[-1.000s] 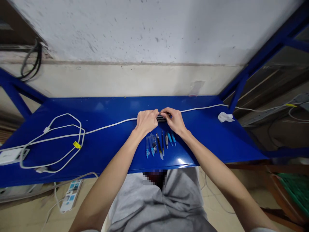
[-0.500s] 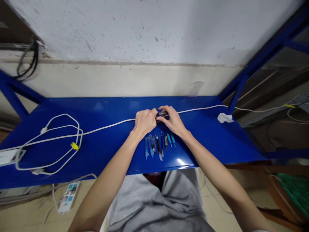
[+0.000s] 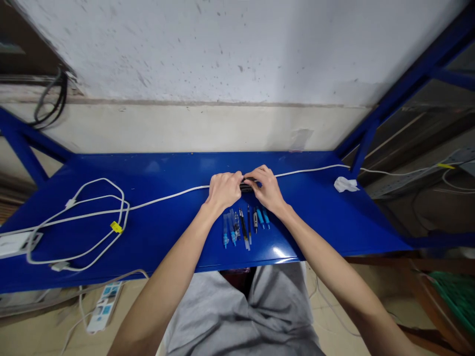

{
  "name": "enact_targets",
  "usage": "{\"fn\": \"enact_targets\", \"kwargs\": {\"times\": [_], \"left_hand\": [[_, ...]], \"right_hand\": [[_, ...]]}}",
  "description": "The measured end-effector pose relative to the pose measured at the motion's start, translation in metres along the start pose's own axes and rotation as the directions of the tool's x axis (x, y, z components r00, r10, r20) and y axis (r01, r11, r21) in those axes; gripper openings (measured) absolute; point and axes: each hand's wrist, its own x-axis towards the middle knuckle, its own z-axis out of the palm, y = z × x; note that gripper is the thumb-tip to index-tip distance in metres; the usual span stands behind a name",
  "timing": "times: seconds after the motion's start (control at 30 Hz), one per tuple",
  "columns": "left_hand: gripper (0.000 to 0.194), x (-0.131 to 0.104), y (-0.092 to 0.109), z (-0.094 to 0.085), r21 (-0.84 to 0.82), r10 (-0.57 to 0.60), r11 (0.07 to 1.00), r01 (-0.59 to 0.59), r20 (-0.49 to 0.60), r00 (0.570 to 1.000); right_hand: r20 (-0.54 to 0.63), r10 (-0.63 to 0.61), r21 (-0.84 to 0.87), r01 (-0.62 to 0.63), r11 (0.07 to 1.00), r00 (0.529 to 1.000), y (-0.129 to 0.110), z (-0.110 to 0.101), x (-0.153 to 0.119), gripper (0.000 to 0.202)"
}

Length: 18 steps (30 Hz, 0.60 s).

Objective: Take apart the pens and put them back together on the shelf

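Note:
Near the middle of the blue table, my left hand [image 3: 224,190] is closed around one end of a dark object [image 3: 245,187], which looks like a case or pouch; most of it is hidden. My right hand [image 3: 266,188] pinches at the object's other side, thumb and fingers close together, its fingertips almost touching my left hand. Just below the hands lies a row of pen parts: clear and blue pieces [image 3: 232,228], black refills [image 3: 243,227], a grey grip piece [image 3: 255,221] and two blue pieces [image 3: 263,217].
A white cable [image 3: 166,197] runs across the blue table [image 3: 166,237] behind the hands, with a loop and yellow tag [image 3: 116,227] at left. A white adapter [image 3: 18,243] sits at the far left, crumpled tissue [image 3: 346,184] at right. Blue posts flank the table.
My right hand's thumb and fingers have closed together on the dark object. My left hand stays nearly in place. The view has tilted slightly.

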Motion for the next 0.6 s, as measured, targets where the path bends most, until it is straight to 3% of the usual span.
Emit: {"fn": "enact_targets", "kwargs": {"times": [0.2,0.3,0.43,0.6], "left_hand": [[0.029,-0.001,-0.006,0.002,-0.048,-0.031,0.998,0.028,-0.06,0.998],[0.032,-0.001,-0.007,0.004,-0.092,0.002,0.996,-0.012,-0.105,0.994],[0.035,0.0,-0.008,0.009,-0.13,0.057,0.989,-0.077,-0.148,0.987],[0.037,0.001,-0.011,0.011,-0.057,0.131,0.988,-0.144,-0.192,0.973]], "right_hand": [[-0.069,0.0,-0.073,-0.005,0.997,0.998,0.002,-0.008,0.001,0.019],[-0.004,-0.009,-0.159,0.008,0.987,1.0,0.005,-0.012,0.001,0.023],[0.077,-0.027,-0.24,0.045,0.97,0.997,0.007,-0.014,0.002,0.044],[0.071,-0.014,-0.234,0.031,0.972,0.997,0.006,-0.011,0.002,0.023]]}}
